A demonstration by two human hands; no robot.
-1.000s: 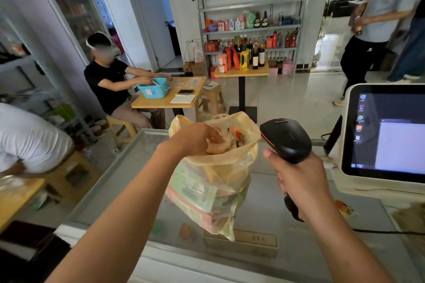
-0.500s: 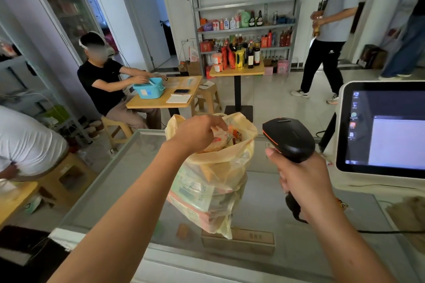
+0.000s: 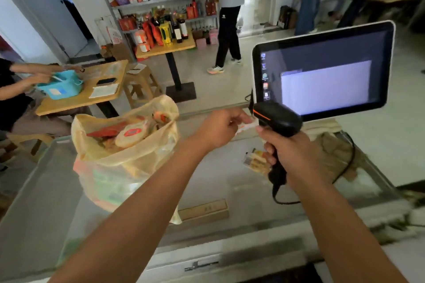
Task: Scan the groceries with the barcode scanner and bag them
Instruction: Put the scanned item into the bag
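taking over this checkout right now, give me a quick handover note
Left hand pinches a small pale packet at the head of the black handheld barcode scanner.
Right hand grips the scanner's handle.
Yellowish translucent plastic bag stands on the glass counter, full of groceries: those are done.
Left: scan and bag the held packet, then probably the small colourful packet lying on the counter by the right hand.

One yellowish plastic bag (image 3: 138, 163) of groceries. One black barcode scanner (image 3: 277, 119). One touchscreen monitor (image 3: 322, 69). Two hands: left hand (image 3: 219, 130) and right hand (image 3: 287, 154). Two small packets: one pale packet (image 3: 246, 125) in the left fingers and one striped packet (image 3: 254, 161) on the worktop (image 3: 218, 181). One turquoise basket (image 3: 61, 86). One phone (image 3: 106, 81).
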